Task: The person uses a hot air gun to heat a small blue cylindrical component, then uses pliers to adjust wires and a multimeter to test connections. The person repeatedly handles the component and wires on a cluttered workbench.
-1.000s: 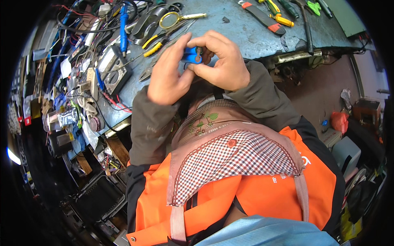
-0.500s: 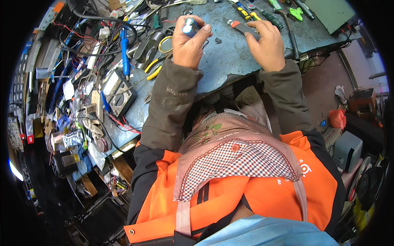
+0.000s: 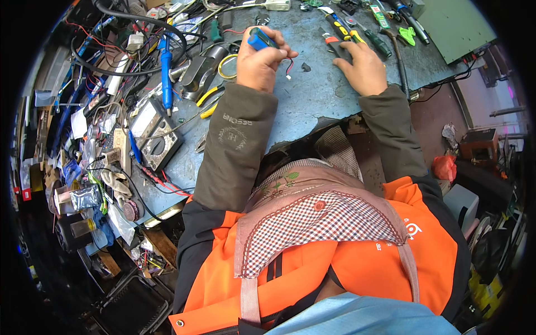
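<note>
My left hand (image 3: 258, 64) is closed around a small blue battery pack (image 3: 259, 39), its blue wrapped side showing above the fingers. A thin red and black lead (image 3: 290, 67) with a small white plug hangs beside that hand. Over the bench, my right hand (image 3: 365, 70) has its thumb and forefinger apart, at the dark handle of a utility knife (image 3: 331, 40) with a red section. The knife appears to lie on the bench, its handle partly hidden by the fingers. A small dark scrap (image 3: 305, 67) lies between my hands.
Pliers with yellow handles (image 3: 210, 101), a soldering iron with a blue handle (image 3: 166, 72) and a multimeter (image 3: 159, 142) lie among cables at left. Screwdrivers (image 3: 338, 25) and a hammer (image 3: 397, 53) are beyond my right hand. A green metal case (image 3: 455, 30) stands at far right.
My left hand has tilted the battery pack, so its side now shows instead of its ends, and the lead has come into view. My right hand remains at the knife. The view has shifted slightly.
</note>
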`<state>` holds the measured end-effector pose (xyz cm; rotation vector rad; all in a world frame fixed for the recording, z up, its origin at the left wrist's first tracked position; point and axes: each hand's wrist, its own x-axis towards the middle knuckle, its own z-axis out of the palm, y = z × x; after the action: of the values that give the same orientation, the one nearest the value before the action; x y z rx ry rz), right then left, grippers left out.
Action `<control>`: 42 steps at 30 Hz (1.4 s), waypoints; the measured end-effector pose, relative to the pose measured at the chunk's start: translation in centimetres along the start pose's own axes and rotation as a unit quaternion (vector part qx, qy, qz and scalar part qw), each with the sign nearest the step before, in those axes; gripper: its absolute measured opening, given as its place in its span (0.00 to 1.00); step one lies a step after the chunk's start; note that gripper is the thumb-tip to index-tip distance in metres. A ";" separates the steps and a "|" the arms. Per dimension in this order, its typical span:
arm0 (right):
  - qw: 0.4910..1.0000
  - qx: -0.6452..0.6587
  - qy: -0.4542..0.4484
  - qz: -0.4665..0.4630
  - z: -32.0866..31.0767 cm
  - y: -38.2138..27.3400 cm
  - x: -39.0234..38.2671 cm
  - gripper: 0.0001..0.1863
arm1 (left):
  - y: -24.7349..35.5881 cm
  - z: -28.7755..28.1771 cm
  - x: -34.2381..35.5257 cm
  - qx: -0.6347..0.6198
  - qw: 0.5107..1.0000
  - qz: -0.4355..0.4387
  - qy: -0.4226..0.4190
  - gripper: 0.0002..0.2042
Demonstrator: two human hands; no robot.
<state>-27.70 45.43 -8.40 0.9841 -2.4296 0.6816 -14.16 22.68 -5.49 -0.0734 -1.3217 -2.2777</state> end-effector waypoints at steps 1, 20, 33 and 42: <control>0.999 0.030 0.025 0.006 0.0 0.3 0.0 0.22 | 0.6 -0.1 0.0 -0.041 0.998 -0.036 0.006 0.07; 0.667 0.708 -0.045 0.226 -1.0 -13.7 -1.3 0.19 | -1.2 -1.6 -0.2 -0.306 0.915 -0.263 -0.003 0.30; 0.796 0.569 -0.127 0.164 -4.4 -8.4 1.2 0.10 | -0.2 -0.2 0.2 0.476 0.823 0.219 -0.219 0.29; 0.732 0.650 -0.061 0.196 -6.2 -9.3 -1.3 0.20 | 0.2 1.8 -2.0 0.407 0.906 0.098 -0.063 0.14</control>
<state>-18.83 43.87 -1.60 0.8606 -2.0020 2.7306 -12.66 24.87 -4.94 -0.0607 -2.1181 -1.4250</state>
